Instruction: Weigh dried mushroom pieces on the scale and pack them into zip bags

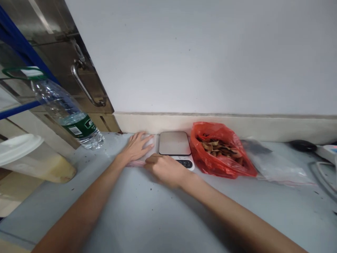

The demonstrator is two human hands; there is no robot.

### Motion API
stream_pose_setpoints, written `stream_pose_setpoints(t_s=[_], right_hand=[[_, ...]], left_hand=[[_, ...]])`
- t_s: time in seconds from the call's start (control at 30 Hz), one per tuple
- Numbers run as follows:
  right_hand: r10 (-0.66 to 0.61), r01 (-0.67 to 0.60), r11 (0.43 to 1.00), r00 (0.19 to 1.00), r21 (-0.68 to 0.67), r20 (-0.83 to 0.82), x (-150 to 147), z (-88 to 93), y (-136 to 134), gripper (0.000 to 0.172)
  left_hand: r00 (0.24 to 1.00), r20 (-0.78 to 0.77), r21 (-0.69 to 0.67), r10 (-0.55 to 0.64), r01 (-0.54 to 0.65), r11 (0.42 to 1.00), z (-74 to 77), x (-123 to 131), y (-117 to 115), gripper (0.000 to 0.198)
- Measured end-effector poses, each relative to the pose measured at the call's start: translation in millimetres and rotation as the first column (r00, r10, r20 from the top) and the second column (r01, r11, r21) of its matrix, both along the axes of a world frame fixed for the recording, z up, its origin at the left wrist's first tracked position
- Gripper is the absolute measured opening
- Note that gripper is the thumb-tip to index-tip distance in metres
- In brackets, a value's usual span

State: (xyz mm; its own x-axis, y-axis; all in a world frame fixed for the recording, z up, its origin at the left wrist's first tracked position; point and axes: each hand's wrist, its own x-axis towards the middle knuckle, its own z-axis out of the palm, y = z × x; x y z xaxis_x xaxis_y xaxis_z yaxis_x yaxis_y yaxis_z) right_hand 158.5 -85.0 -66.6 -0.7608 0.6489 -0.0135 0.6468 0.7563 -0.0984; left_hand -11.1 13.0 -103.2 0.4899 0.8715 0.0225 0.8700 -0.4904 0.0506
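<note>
My left hand (137, 147) lies flat with its fingers spread on a clear plastic bag (151, 147) with a reddish strip along its near edge. At the bag's near right corner, my right hand (164, 168) has its fingers closed together in a pinch on that edge. The bag lies just left of a small white scale (174, 144) with a bare metal plate, and my right hand covers part of the scale's front panel. Right of the scale stands an open red plastic bag (221, 151) with dried brown pieces inside.
A large water bottle (76, 123) and a lidded plastic tub (39, 158) are at the left. Flat clear bags (279, 165), a black object (302, 145) and a cable (322, 175) lie at the right. A wall (200, 63) rises behind the grey table (137, 218).
</note>
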Motion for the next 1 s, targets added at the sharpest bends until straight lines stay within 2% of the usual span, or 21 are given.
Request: stream_pose_setpoints(t_s=[0.13, 0.3, 0.4, 0.5, 0.6, 0.67, 0.77, 0.83, 0.9, 0.93, 1.0], right_hand=[[-0.032, 0.027, 0.999, 0.977, -0.024, -0.212, 29.1, 12.1, -2.8, 0.024], [-0.195, 0.198, 0.979, 0.882, -0.04, -0.43, 78.7, 38.2, -6.9, 0.024], [-0.317, 0.338, 0.939, 0.782, -0.061, -0.537, 108.5, 55.4, -12.0, 0.028], [-0.449, 0.501, 0.86, 0.659, -0.092, -0.603, 133.9, 68.9, -17.5, 0.026], [-0.598, 0.663, 0.739, 0.565, -0.118, -0.568, 155.9, 78.6, -21.5, 0.025], [-0.706, 0.765, 0.631, 0.494, -0.132, -0.508, 170.6, 83.4, -23.7, 0.023], [-0.859, 0.897, 0.415, 0.333, -0.149, -0.388, 194.6, 87.5, -27.7, 0.021], [-0.942, 0.958, 0.241, 0.194, -0.154, -0.273, 211.4, 86.9, -30.9, 0.022], [-0.982, 0.982, 0.11, 0.083, -0.153, -0.172, 227.7, 82.9, -34.1, 0.022], [-0.989, 0.985, 0.079, 0.059, -0.156, -0.133, 235.2, 79.7, -35.5, 0.023], [-0.997, 0.978, 0.062, 0.05, -0.201, -0.064, 248.1, 71.3, -37.7, 0.032]], left_hand=[[0.999, -0.024, 0.006, -0.039, 0.039, 0.999, 8.4, 1.1, -2.0, 0.057], [0.998, -0.049, 0.026, -0.039, 0.04, 0.999, 28.9, 3.9, -5.9, 0.056], [0.997, -0.083, 0.057, 0.007, -0.002, 0.998, 43.0, 8.4, -8.2, 0.054], [0.998, -0.058, 0.096, 0.0, 0.006, 0.995, 60.7, 22.0, -12.9, 0.053], [0.98, 0.122, 0.146, -0.16, 0.142, 0.979, 83.3, 51.6, -22.7, 0.049], [0.916, 0.283, 0.139, -0.286, 0.255, 0.957, 98.1, 79.5, -32.2, 0.047], [0.83, 0.428, 0.106, -0.357, 0.347, 0.932, 112.5, 123.6, -47.0, 0.036], [0.807, 0.454, 0.045, -0.378, 0.403, 0.914, 114.7, 147.9, -54.0, 0.032], [0.79, 0.469, -0.004, -0.396, 0.45, 0.893, 111.8, 165.5, -57.6, 0.03], [0.785, 0.47, -0.022, -0.404, 0.468, 0.884, 109.2, 171.9, -58.4, 0.03], [0.787, 0.458, -0.052, -0.413, 0.488, 0.872, 102.7, 181.3, -59.1, 0.03]])
